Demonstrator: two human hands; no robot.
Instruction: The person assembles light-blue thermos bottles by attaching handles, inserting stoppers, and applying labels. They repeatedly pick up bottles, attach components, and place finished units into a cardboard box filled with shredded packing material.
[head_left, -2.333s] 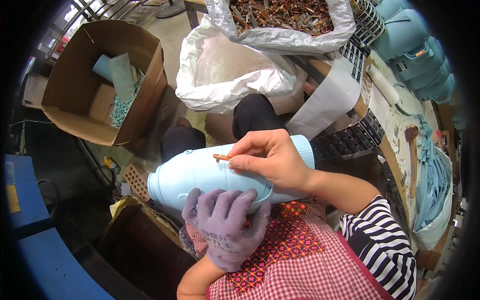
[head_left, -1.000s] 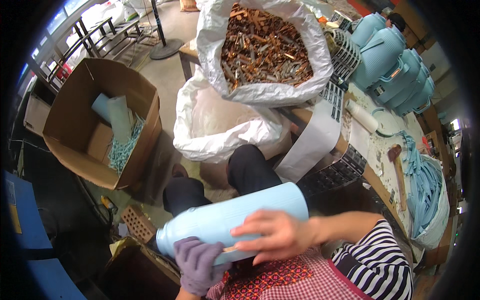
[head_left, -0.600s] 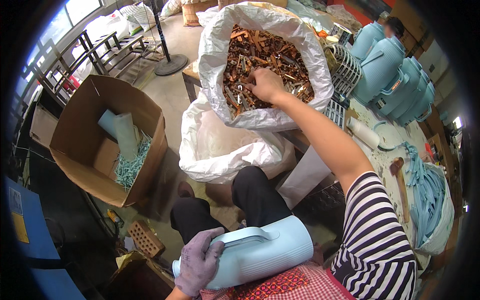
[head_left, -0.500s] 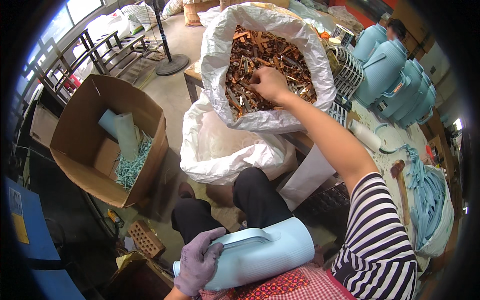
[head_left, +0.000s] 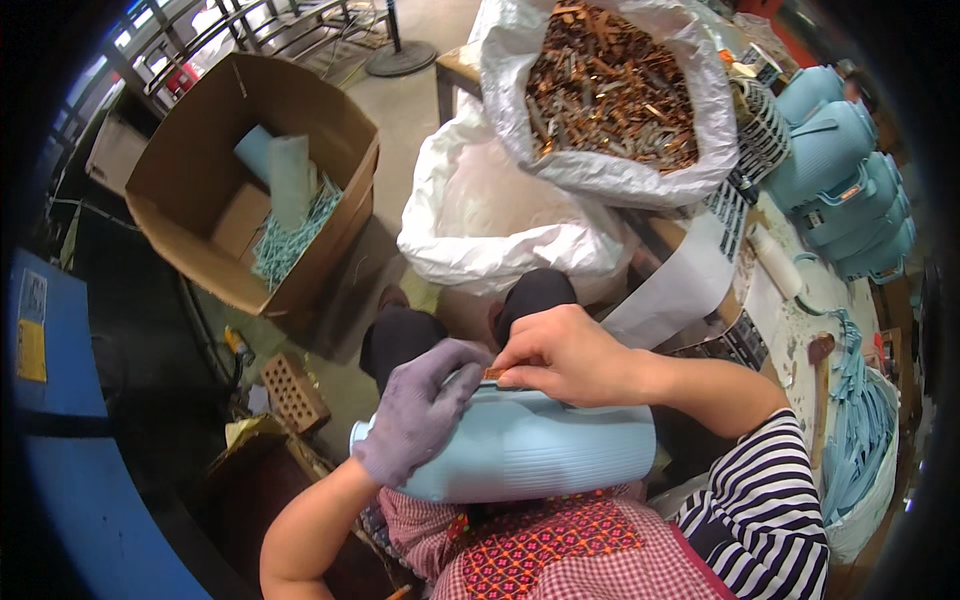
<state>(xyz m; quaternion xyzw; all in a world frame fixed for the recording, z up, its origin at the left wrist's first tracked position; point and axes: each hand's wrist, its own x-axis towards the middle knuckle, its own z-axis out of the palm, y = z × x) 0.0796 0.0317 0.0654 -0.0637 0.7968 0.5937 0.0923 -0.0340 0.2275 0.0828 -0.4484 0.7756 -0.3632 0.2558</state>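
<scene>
Currently, the ribbed light-blue jug (head_left: 545, 455) lies sideways across the lap; the gloved left hand (head_left: 425, 405) half-curls its fingers over the neck end; the bare right hand (head_left: 580, 355) pinches a copper-coloured strip (head_left: 492, 374) at the far side.

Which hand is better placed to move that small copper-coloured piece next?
Probably the right hand: it is bare and seems to pinch the copper-coloured piece. The gloved left hand lies curled over the light-blue ribbed container, apparently steadying it.

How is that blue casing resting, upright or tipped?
Tipped on its side: the blue casing stretches left to right beside the apron.
</scene>
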